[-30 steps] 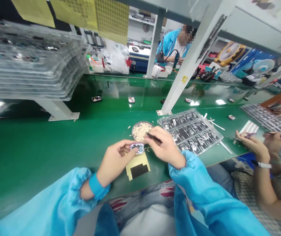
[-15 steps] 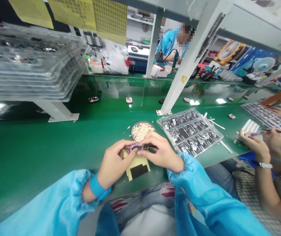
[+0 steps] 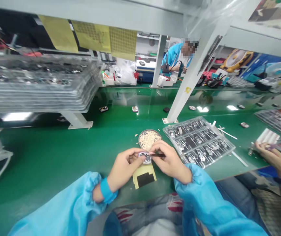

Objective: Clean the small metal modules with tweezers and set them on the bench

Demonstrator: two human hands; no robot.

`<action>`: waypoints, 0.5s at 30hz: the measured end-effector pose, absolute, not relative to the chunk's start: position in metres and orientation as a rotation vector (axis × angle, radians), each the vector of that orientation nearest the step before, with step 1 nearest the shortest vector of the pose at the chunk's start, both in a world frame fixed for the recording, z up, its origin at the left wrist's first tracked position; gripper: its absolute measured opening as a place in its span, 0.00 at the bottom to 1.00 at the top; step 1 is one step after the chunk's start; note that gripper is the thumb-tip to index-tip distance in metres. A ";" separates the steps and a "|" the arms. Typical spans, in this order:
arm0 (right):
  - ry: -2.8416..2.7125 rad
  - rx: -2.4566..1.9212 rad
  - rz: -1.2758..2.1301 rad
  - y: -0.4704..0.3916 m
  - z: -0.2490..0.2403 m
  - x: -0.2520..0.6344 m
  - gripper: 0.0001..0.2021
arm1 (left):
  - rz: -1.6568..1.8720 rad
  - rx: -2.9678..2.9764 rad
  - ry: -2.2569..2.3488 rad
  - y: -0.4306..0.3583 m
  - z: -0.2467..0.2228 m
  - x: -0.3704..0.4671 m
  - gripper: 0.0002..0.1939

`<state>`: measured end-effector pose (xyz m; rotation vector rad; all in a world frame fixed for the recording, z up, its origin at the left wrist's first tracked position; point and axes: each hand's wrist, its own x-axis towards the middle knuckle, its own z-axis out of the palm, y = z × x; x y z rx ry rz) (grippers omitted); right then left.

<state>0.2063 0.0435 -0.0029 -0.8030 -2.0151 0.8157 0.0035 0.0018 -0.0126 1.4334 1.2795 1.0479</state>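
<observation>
Just above the bench, my left hand (image 3: pixel 123 166) grips a small rounded device housing (image 3: pixel 145 159) with a pale rim and dark parts inside. Its thumb lies across the front edge. Dark, thin tweezers (image 3: pixel 159 155) are pinched in my right hand (image 3: pixel 170 164), their tip at the housing's right side; fingers hide the exact contact. Under the hands lies a yellow sheet (image 3: pixel 144 170) with a black patch (image 3: pixel 145 179). Right behind them is a round dish (image 3: pixel 139 137) full of small cream-coloured pieces, a few of them scattered beside it.
To the right sits a clear compartment tray (image 3: pixel 175 146) of metal parts. Several housings, such as one (image 3: pixel 135 109), line the back strip. A white post (image 3: pixel 179 95) and stacked trays (image 3: pixel 39 101) stand behind. A co-worker's hands (image 3: pixel 275 154) work at far right.
The view has shifted, so the scene sits lower and further right. The housing is now tilted with its inside facing me, and the tweezers show more plainly at its right side.
</observation>
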 end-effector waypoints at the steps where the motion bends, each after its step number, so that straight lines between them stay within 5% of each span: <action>1: -1.923 -0.860 0.882 0.042 -0.005 0.207 0.01 | 1.064 1.522 1.319 0.006 -0.012 0.001 0.12; 11: -1.738 -1.049 0.948 0.017 -0.033 0.232 0.13 | 1.121 1.737 2.051 0.182 -0.014 -0.086 0.17; 15: -1.797 -1.099 0.826 0.019 -0.031 0.236 0.13 | 1.049 1.597 2.390 0.207 -0.022 -0.118 0.32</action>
